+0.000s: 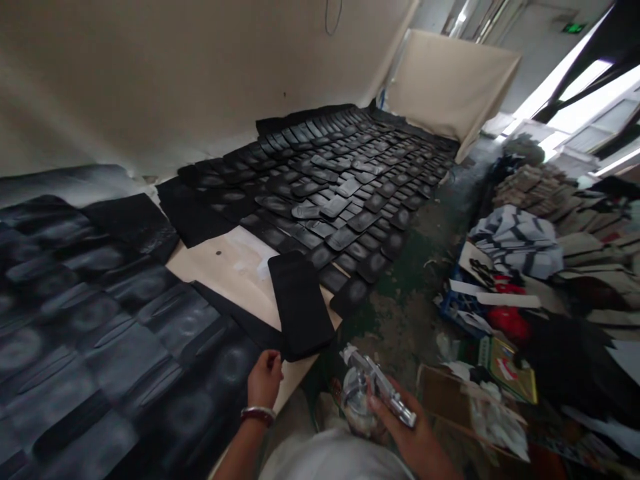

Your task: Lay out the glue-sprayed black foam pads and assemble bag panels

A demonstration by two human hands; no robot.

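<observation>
At left, overlapping black panels [125, 340] cover our tabletop [230, 280]. Our left hand [265, 381], curled into a loose fist, sits just beside 1 rounded black pad [303, 307]. Off the edge, our right hand [393, 425] grasps a metal spray gun [379, 380].

Head-worn view — tilted, facing forward and down, close above the spray gun [387, 392]

Beige sheeting [175, 73] ran along the left side, with a shorter beige screen [450, 83] at the far end. Floor [415, 257] was patchy green, worn. Bright windows [583, 117] lit the right; green sign [573, 28] glowed high up near them.
</observation>
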